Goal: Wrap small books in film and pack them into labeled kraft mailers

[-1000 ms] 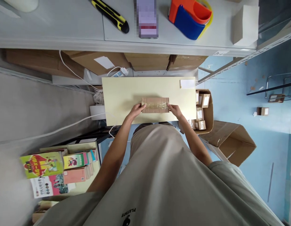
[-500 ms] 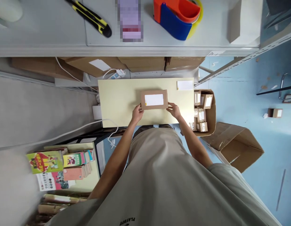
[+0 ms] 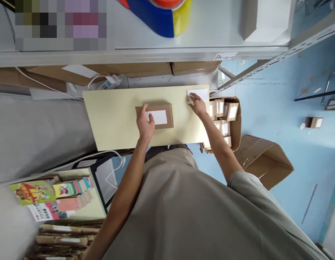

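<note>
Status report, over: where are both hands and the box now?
Left hand flat on the box, open. Right hand touching white paper at table corner. Nothing blocking.

Two hands, left hand point(image 3: 145, 124), right hand point(image 3: 197, 104), one labelled box point(image 3: 162, 115), one white label sheet point(image 3: 202, 94), one tape dispenser point(image 3: 162, 14).

A single camera sat on the person's head and looked steeply down past the chest at the pale worktop point(image 3: 116, 119) far below. A grey shelf point(image 3: 210, 32) filled the top edge close to the lens, and the blue floor point(image 3: 292, 119) spread to the right
</note>
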